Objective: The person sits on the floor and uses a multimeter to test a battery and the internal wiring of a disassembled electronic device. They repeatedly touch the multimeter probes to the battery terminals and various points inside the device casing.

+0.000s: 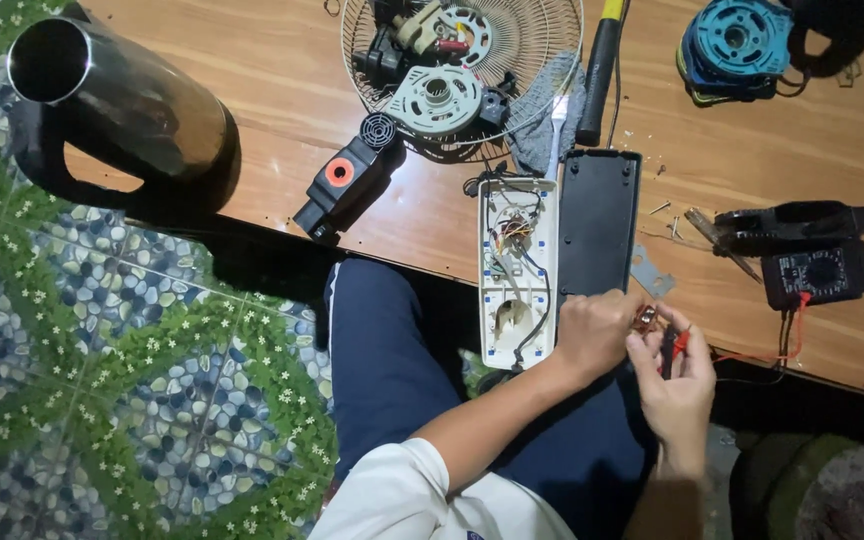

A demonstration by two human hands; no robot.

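The left hand (592,335) pinches a small coppery part (645,319) at the near edge of the wooden table (282,90), just right of the opened white power strip (517,270) with its loose wires, while the right hand (674,385) is closed on red and black probes (674,345) touching that part. The part is tiny and held over the edge — a slip could likely drop it to the patterned floor (122,380). The leads run right to the black multimeter (817,272), and a tug might drag it.

Both hands, left hand (592,335) and right hand (674,385), pinch a small coppery part (645,319) beside the opened power strip (517,270)
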